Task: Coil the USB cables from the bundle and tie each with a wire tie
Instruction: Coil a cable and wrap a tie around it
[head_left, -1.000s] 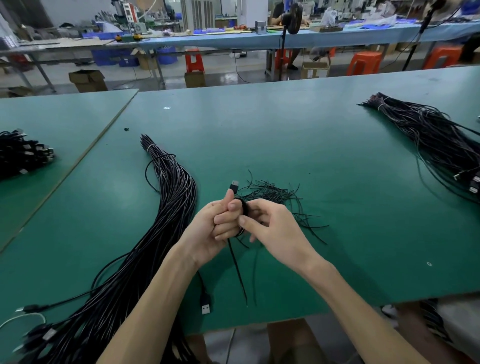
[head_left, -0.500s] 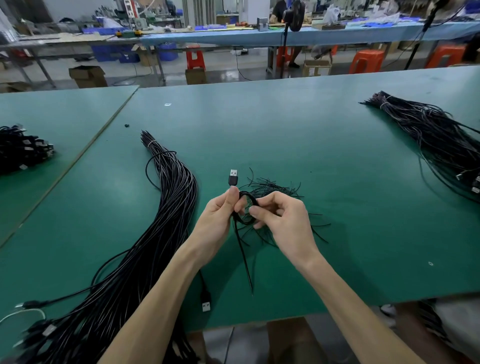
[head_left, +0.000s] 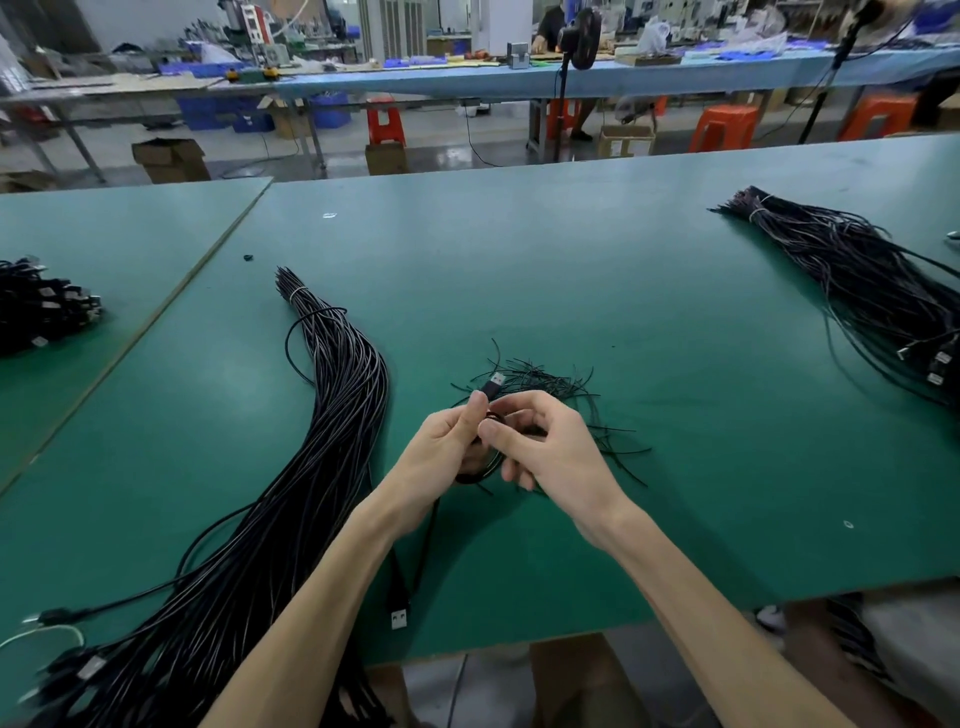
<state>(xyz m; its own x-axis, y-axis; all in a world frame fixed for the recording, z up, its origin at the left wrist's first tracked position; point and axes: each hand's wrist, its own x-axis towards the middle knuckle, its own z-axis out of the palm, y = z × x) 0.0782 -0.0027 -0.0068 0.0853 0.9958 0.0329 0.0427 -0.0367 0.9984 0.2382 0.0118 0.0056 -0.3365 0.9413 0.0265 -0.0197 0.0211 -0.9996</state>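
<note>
USB cable (head_left: 483, 460), wound into a small black coil, sat between your two hands just above the green table (head_left: 571, 270), with its plug (head_left: 496, 383) sticking up past your left thumb. Your left hand (head_left: 441, 447) pinched the coil just under that plug, fingers curled round the loops. Your right hand (head_left: 550, 447) gripped the coil from the other side, thumb against curled fingers; whether a tie was in that pinch could not be told. Just behind your hands lay the loose pile of wire ties (head_left: 563, 387). The long bundle (head_left: 332, 441) ran along the table to your left, a second bundle (head_left: 857, 280) lay well apart at the far right, and a heap of dark cables (head_left: 41, 306) rested on the neighbouring table. On the floor beyond, an open cardboard box (head_left: 169, 158) and blue bins (head_left: 332, 111) stood under the far bench; their contents could not be made out.
</note>
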